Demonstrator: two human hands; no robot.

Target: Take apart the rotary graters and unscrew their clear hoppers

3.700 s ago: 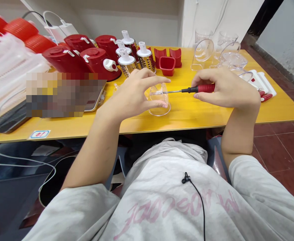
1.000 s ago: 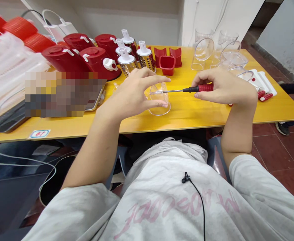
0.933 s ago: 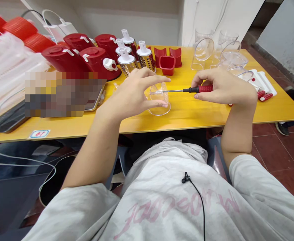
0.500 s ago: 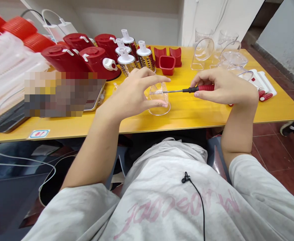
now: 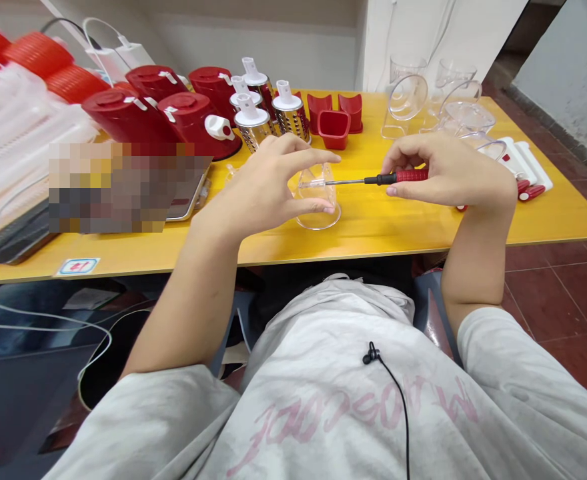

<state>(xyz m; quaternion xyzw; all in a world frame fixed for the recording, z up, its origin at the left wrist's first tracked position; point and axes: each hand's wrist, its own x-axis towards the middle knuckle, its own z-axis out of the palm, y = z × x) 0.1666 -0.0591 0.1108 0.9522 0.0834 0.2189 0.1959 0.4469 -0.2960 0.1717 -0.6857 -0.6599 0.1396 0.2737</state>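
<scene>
My left hand grips a clear plastic housing that rests on the yellow table, thumb below and fingers over its top. My right hand is closed around the red-and-black handle of a screwdriver. The screwdriver lies level, and its metal shaft runs left into the side of the clear housing. The tip is hidden behind the plastic.
Red bases, metal grater drums and small red cups stand at the back. Clear housings and white-and-red handles lie at the right. White plastic stacks fill the left. A cable hangs over the front edge.
My hands, the housing and the screwdriver hold nearly the same pose, the right fingers shifting slightly on the handle. Another person's foot crossed the floor at the right and has left the view.
</scene>
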